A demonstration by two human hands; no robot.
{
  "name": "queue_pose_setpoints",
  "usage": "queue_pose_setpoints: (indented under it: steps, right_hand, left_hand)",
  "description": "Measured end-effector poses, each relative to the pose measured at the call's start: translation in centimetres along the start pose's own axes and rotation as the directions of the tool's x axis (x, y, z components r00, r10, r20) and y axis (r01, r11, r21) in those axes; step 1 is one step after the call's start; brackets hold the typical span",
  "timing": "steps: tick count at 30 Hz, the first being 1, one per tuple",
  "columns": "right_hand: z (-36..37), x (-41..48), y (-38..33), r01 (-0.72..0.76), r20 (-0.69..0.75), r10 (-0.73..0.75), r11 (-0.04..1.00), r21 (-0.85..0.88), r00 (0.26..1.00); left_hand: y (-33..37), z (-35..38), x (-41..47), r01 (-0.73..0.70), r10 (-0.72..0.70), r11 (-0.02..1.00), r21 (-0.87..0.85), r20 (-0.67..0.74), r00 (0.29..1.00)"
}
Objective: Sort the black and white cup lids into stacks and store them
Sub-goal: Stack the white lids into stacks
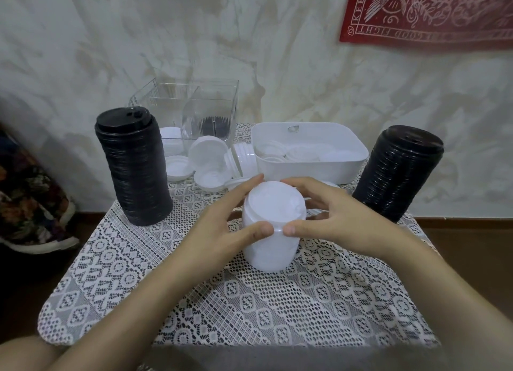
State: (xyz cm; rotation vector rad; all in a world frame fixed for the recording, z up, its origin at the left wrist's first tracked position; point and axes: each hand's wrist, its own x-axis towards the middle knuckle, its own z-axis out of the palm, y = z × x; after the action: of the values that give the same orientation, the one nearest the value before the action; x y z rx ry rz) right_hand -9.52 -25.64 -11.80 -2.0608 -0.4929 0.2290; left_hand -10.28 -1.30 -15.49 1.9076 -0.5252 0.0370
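The fingers (259, 229) of the left hand (222, 226) and right hand (333, 218) curl round a white lid stack (270, 248) standing mid-tabletop (249, 309). A black lid stack (133, 165) stands at ten o'clock and a second black stack (397, 173) at two. A white bin (305, 171) holding loose white lids (302, 152) sits at one, a clear box (208, 104) at eleven.

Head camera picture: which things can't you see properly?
- White lid stack: head view; the left hand and right hand cover its sides and its edges blur, so no count.
- White tub: head view; its front wall hides how many lids lie inside.
- Clear box: head view; the dark ridged thing inside is smeared by the plastic.
- Red cloth: head view; cut off by the top and right edges.
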Motion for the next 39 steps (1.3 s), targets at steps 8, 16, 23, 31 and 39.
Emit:
queue_pose_setpoints:
  steps: [8, 16, 23, 31, 39]
  right_hand:
    - [-0.5, -0.3, -0.7, -0.019, 0.042, 0.02, 0.999, -0.03, 0.999]
    - [-2.9, 5.0, -2.4, -0.008, -0.251, -0.038, 0.984, -0.179, 0.967]
    - [-1.5, 12.5, -3.5, 0.002, -0.167, -0.096, 0.872, -0.49, 0.981]
    - [-0.4, 16.7, -1.9, -0.009, 0.024, 0.036, 0.721, -0.693, 0.999]
    - [-1.8, 14.2, -2.5, 0.044, -0.169, -0.063, 0.993, -0.112, 0.984]
  left_hand:
    - [0.1, -0.4, 0.2, 0.022, -0.023, 0.998, 0.051, 0.005, 1.0]
    - [0.0, -0.5, 0.4, 0.046, -0.046, 0.997, 0.058, -0.005, 0.999]
    - [-0.2, -0.3, 0.5, 0.042, -0.042, 0.999, 0.032, -0.018, 0.999]
    - [-0.6, -0.3, 0.6, 0.047, -0.047, 0.999, 0.018, -0.025, 0.999]
    - [-0.6, -0.2, 0.5, 0.055, -0.055, 0.998, 0.004, -0.022, 0.998]
